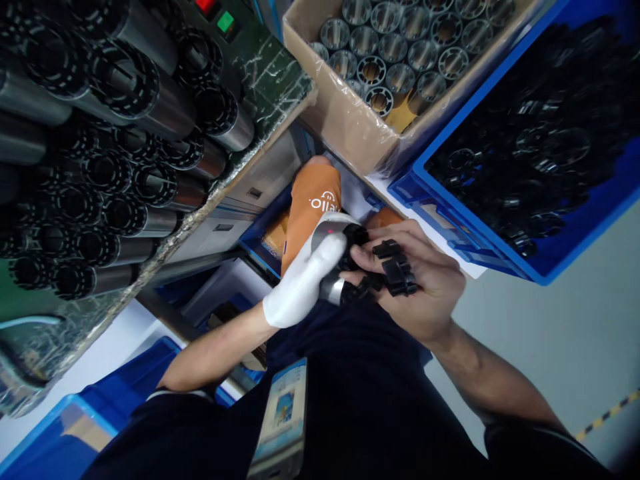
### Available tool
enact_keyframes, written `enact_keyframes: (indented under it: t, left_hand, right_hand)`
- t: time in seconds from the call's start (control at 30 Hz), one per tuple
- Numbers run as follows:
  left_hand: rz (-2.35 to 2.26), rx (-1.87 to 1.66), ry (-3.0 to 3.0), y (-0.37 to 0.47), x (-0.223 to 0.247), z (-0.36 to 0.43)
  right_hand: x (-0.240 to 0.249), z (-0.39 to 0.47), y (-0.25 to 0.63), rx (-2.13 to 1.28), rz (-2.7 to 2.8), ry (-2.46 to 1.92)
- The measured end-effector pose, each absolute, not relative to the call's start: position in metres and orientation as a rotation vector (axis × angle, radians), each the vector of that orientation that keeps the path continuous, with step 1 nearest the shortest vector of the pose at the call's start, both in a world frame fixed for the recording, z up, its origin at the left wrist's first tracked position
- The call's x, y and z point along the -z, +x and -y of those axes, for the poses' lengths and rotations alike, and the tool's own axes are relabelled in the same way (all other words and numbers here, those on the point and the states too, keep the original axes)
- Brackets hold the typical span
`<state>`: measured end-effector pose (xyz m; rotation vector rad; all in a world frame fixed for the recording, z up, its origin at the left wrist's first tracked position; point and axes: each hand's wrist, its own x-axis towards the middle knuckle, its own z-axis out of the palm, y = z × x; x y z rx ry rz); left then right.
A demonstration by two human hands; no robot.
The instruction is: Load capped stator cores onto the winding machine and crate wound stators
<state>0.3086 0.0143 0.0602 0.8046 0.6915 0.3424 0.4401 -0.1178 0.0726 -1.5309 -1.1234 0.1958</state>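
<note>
My left hand (310,277), in a white glove, is closed around a metal cylinder (331,291) held over my lap. Its silvery side shows below the glove, and another silvery surface shows above the thumb. Dark plastic sits at the cylinder's end, facing my right hand. My bare right hand (425,280) has its fingers curled against that end and clutches several small black plastic pieces (399,272) between fingers and palm. Fingers hide where the plastic meets the metal.
At left, metal cylinders (155,100) with black slotted rings are stacked on a green bench (270,73). A cardboard box (340,117) of metal tubes stands ahead. On the right, a blue crate (480,240) holds black plastic parts. Another blue bin (115,380) is at lower left.
</note>
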Motion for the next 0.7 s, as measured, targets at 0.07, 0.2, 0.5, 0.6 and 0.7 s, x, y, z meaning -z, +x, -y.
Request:
enact_keyframes:
  t: [0.07, 0.2, 0.5, 0.6, 0.7]
  left_hand:
    - [-0.643, -0.378, 0.86, 0.317, -0.056, -0.012]
    - [-0.585, -0.408, 0.702, 0.327, -0.058, -0.017]
    - [-0.83, -0.465, 0.647, 0.334, -0.074, -0.013]
    - [-0.999, -0.525, 0.678, 0.343, -0.086, -0.007]
    - [-1.037, -0.553, 0.668, 0.346, -0.095, -0.002]
  right_hand:
    - [-0.078, 0.118, 0.445, -0.182, 1.178, -1.564]
    - [-0.091, 0.127, 0.459, -0.247, 1.173, -1.781]
    - [-0.094, 0.153, 0.458, -0.572, 1.041, -1.636]
    - [-0.096, 0.148, 0.44, -0.387, 0.99, -1.594]
    - [-0.093, 0.141, 0.427, -0.403, 0.982, -1.525]
